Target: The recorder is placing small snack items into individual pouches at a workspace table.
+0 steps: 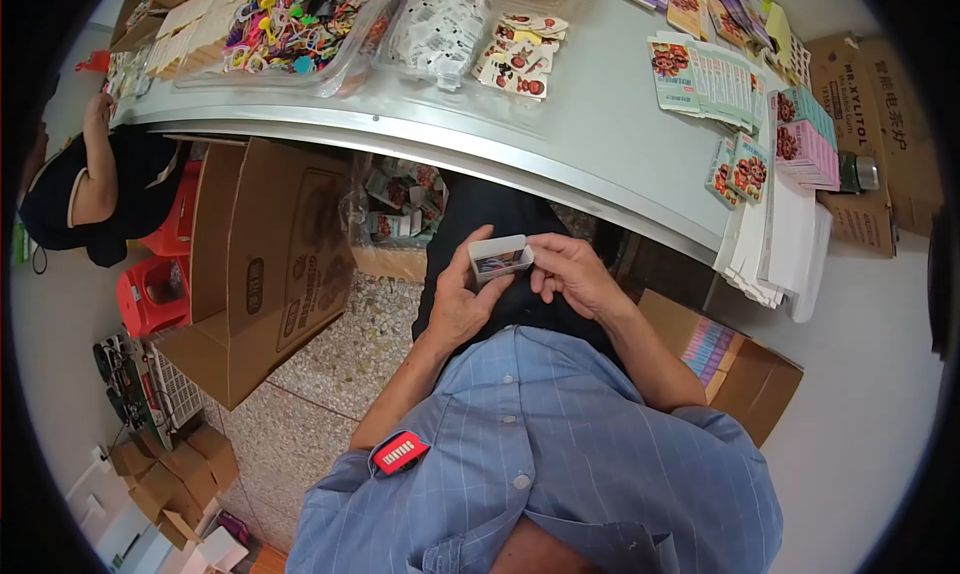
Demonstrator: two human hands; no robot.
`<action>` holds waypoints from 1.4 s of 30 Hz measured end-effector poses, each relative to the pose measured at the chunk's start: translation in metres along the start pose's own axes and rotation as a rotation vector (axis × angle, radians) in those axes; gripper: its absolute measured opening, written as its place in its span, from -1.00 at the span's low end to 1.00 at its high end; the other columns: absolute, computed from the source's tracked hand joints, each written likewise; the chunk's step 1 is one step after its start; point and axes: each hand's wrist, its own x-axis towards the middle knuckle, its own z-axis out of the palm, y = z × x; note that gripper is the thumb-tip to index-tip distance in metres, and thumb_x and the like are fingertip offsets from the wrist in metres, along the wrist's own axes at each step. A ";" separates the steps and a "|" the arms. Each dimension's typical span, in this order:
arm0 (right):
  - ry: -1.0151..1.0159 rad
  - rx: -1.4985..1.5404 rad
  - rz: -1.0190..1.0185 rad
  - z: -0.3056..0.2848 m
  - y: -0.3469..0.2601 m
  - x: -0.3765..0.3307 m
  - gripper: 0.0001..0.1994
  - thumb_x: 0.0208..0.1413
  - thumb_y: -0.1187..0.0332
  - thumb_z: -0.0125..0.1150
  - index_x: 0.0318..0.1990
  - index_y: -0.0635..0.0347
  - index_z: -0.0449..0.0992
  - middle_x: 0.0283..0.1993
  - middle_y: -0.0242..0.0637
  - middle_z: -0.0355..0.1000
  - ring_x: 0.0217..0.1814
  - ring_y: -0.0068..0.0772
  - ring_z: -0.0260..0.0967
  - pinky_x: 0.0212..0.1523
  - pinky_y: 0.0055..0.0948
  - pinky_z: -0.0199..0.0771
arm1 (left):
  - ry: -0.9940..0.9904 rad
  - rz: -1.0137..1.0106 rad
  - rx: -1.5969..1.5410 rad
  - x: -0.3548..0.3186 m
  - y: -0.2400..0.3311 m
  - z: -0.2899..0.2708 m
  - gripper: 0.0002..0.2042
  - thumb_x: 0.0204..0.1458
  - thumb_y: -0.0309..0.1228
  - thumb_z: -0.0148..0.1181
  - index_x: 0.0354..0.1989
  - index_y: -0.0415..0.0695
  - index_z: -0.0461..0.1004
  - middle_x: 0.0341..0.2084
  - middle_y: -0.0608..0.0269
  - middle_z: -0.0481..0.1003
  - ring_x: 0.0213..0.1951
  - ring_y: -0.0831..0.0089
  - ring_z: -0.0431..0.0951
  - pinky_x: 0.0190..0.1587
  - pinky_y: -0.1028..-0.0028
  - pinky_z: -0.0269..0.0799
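Over my lap, my left hand (462, 302) is closed round a small white cardboard box (500, 262). The box's upper end is open, and dark, colourful contents show inside. My right hand (578, 274) meets the box's right side, thumb and forefinger pinched on its edge or end flap; the other fingers are curled. Nearest on the table (420, 119) above are a clear tray of small white packets (440, 29) and a pile of printed cards with cartoon figures (518, 59).
A clear bin (300, 34) of colourful small items stands at the far left. Flat printed cartons (710, 84) and folded small boxes (800, 149) lie at the right. A large cardboard box (270, 254) stands left of my legs, another box (745, 374) at my right. A person (95, 184) sits far left.
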 end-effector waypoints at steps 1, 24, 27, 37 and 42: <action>-0.018 0.035 -0.017 -0.004 0.004 0.001 -0.71 0.34 0.33 0.15 0.09 0.34 0.50 -0.27 -0.33 0.49 -0.43 -0.64 0.45 -0.56 -0.66 0.45 | -0.049 -0.024 -0.006 0.000 -0.001 -0.001 -0.34 0.11 -0.69 0.25 0.39 -0.21 0.15 0.05 0.11 0.48 0.10 0.41 0.49 0.15 0.46 0.43; -0.130 -0.049 -0.313 -0.010 0.015 0.030 -0.79 0.23 0.57 0.17 -0.01 0.40 0.58 0.03 -0.17 0.45 -0.38 -0.56 0.39 -0.42 -0.58 0.49 | 0.046 -0.140 -0.226 0.023 0.003 -0.022 -0.74 0.09 -0.52 0.28 -0.04 -0.30 0.57 -0.11 0.19 0.54 -0.14 0.47 0.55 -0.02 0.49 0.45; -0.135 -0.282 -0.399 -0.014 0.014 0.033 -0.79 0.20 0.58 0.22 -0.02 0.40 0.58 -0.03 -0.19 0.46 -0.40 -0.54 0.42 -0.42 -0.57 0.51 | 0.087 0.130 0.186 0.016 0.005 -0.028 -0.71 0.03 -0.56 0.36 -0.04 -0.27 0.58 -0.11 0.18 0.54 -0.15 0.45 0.56 -0.09 0.49 0.49; -0.077 -0.438 -0.435 -0.003 0.025 0.028 -0.81 0.12 0.53 0.36 -0.09 0.29 0.66 -0.19 -0.35 0.46 -0.37 -0.66 0.41 -0.39 -0.64 0.41 | 0.061 0.001 -0.008 0.003 -0.006 -0.036 -0.82 0.07 -0.68 0.33 -0.15 -0.26 0.60 -0.14 0.22 0.55 -0.20 0.58 0.54 -0.14 0.60 0.49; -0.088 -0.508 -0.488 -0.005 0.023 0.028 -0.78 0.06 0.50 0.44 -0.10 0.22 0.68 -0.17 -0.38 0.50 -0.30 -0.69 0.36 -0.33 -0.64 0.33 | 0.071 -0.052 0.020 0.003 0.000 -0.034 -0.84 0.06 -0.68 0.33 -0.18 -0.26 0.63 -0.15 0.22 0.56 -0.21 0.58 0.55 -0.14 0.61 0.48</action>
